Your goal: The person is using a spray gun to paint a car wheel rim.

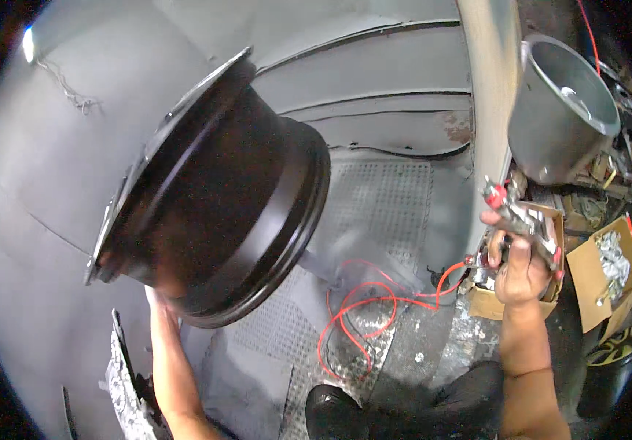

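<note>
A glossy black wheel rim (221,191) stands tilted on the left, its barrel toward me. A grey post (320,268) shows at its lower right edge. My left hand (160,299) is at the rim's lower left edge; its fingers are hidden behind the rim and smeared, so I cannot see whether they grip. On the right, my right hand (519,271) is closed around a metal spray gun (521,216) with red parts, held apart from the rim. A red air hose (448,277) runs from the gun's lower end to the floor.
Loops of the hose lie on the perforated floor plate (375,191) and the worn floor. A grey bucket (554,117) stands at the upper right. Cardboard boxes (598,275) sit beyond my right hand. A silver-coated crumpled piece (129,381) is at the lower left. Grey sheet walls enclose the left and back.
</note>
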A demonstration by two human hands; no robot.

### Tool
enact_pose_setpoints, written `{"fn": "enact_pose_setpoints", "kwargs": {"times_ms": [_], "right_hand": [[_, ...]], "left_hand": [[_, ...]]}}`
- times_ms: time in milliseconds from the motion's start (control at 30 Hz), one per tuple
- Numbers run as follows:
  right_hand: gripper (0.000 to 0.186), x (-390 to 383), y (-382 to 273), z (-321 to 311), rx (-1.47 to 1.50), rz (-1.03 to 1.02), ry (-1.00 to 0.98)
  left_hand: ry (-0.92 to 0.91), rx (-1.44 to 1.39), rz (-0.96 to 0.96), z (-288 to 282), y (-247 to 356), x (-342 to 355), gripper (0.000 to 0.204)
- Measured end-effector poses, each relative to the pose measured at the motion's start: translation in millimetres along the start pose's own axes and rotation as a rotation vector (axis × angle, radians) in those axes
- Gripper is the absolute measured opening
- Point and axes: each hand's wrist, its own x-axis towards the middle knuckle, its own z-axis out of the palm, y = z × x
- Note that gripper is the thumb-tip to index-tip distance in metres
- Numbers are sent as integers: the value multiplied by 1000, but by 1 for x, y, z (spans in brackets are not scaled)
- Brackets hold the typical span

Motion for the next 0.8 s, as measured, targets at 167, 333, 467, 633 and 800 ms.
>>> {"fn": "enact_pose_setpoints", "kwargs": {"times_ms": [167,333,467,633,800], "right_hand": [[43,-12,-38,-9,96,108,-15],[41,4,-102,-39,-443,14,-200],[36,19,-158,-27,-302,65,5],[22,28,-230,-25,-558,258,-39],[19,36,-327,-3,-490,387,10]], "left_hand": [[25,-141,-102,-26,-3,12,56],[84,-181,-296,29,14,-91,59],[-159,825,-656,-83,-85,-235,53],[-1352,1330,-1045,-64,-114,-438,104],[-1623,1671,-734,-57,-140,-526,84]]}}
